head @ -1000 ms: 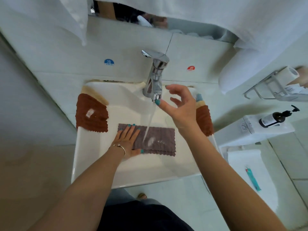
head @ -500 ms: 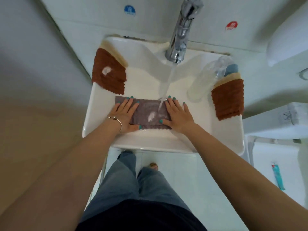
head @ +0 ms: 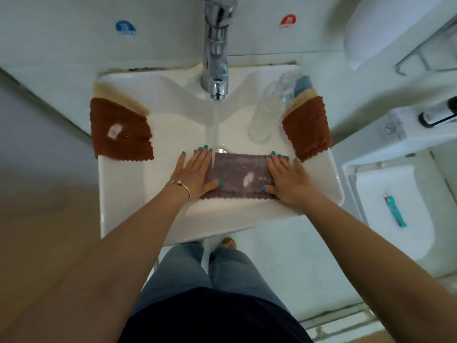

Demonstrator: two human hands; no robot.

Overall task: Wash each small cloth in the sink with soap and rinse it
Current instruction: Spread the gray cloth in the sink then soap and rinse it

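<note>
A grey-purple cloth (head: 238, 173) with a white soap spot lies flat in the white sink (head: 138, 219). Water runs from the chrome tap (head: 216, 58) onto the cloth's left part. My left hand (head: 195, 172) presses flat on the cloth's left end, fingers straight. On the right end my right hand (head: 288, 178) lies flat in the same way. A brown cloth (head: 121, 131) with a soap spot hangs over the sink's left rim on a beige one. Another brown cloth (head: 308, 128) hangs over the right rim on beige and blue cloths.
A clear plastic bottle (head: 270, 110) stands in the sink beside the right cloths. A dark pump bottle (head: 437, 115) lies on the toilet tank at the right. A teal tube (head: 395, 214) rests on the toilet lid. A white towel hangs at the upper right.
My right hand came down from near the tap onto the cloth, then both hands slid apart toward the cloth's ends. The view tilted down toward the sink.
</note>
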